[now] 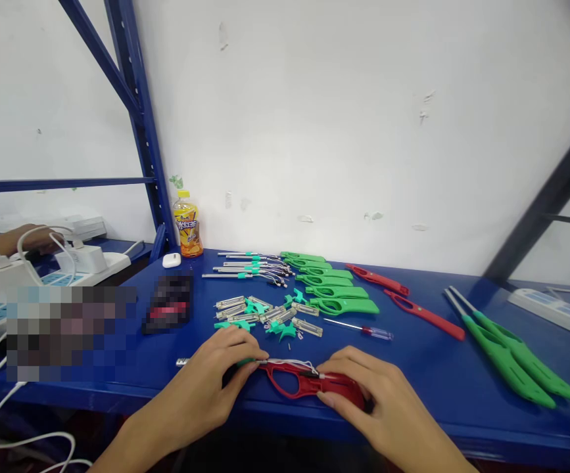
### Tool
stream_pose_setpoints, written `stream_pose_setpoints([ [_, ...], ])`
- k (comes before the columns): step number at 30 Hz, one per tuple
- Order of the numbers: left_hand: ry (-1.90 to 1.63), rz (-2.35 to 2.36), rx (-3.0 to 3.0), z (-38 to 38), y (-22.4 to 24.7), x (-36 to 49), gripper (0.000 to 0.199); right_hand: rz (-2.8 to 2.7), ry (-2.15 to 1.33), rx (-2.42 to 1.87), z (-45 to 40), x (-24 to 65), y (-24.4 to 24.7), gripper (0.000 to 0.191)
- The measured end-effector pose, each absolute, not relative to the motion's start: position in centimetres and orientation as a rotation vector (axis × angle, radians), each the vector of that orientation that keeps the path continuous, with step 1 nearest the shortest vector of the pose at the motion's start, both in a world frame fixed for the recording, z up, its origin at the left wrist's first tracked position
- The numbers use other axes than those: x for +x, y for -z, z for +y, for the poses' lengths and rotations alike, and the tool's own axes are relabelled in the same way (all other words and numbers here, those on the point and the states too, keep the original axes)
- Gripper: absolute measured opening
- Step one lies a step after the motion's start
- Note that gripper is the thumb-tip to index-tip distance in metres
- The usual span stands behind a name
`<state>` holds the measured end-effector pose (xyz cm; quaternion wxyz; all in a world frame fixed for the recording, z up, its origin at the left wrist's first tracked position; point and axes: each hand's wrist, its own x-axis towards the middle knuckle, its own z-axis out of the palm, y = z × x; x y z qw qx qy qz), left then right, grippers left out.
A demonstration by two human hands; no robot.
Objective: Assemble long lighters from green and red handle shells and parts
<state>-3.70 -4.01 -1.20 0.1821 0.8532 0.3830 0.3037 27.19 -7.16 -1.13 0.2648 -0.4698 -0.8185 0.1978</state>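
Near the table's front edge lies a red lighter shell half [285,392], its handle loop facing me. My left hand [218,374] pinches a metal lighter tube [182,362] by its green collar at the shell's left end; the tube's tip sticks out past the hand. White wires [292,362] run from there along the shell's upper edge toward a small dark part. My right hand [376,387] is closed around the shell's wide right end, with thumb and index finger close to that dark part. The fingers partly cover the shell's right end.
Behind my hands lie clear lighter tanks [307,327], green triggers [285,330], wired metal tubes [240,268] and green shell halves [346,306]. A screwdriver [378,333], red shell halves [425,315] and green lighters [511,355] lie right; a drink bottle [187,226] stands back left.
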Motion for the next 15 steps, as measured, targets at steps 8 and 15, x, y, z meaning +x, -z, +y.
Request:
stream_pose_setpoints([
  [8, -0.702, 1.029, 2.359, -3.90, 0.42, -3.90, 0.028, -2.205, -0.543, -1.274, -7.18, 27.15, 1.03, 0.015],
  [15, -0.682, 1.047, 2.380, -3.93, 0.39, -3.89, 0.032, -2.192, -0.545, -1.279, -7.46, 27.16, 0.76, 0.014],
])
